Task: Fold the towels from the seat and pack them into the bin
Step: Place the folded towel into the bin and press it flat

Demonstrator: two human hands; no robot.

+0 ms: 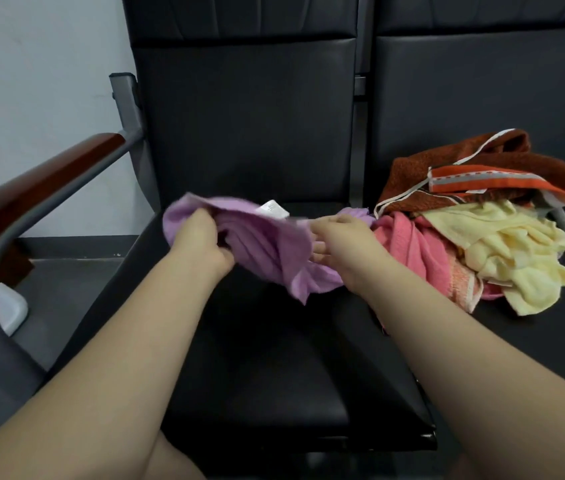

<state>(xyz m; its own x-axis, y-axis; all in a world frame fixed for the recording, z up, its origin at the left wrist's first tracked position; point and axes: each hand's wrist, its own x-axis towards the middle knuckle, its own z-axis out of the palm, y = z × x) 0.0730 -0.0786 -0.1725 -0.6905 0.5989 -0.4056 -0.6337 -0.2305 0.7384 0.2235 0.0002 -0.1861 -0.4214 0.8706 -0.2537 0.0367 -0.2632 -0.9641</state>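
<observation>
A crumpled purple towel (260,244) with a white label is held just above the black seat (267,358). My left hand (201,240) grips its left end. My right hand (340,247) grips its right side, fingers curled into the cloth. To the right, on the neighbouring seat (516,341), lies a loose heap: a pink towel (416,254), a pale yellow towel (503,251) and a brown and orange striped towel (475,171) on top. No bin is in view.
A wooden armrest on a grey metal frame (31,192) borders the seat on the left. Black backrests (246,116) rise behind both seats. Grey floor and a white wall lie to the left, with a white object (10,313) on the floor.
</observation>
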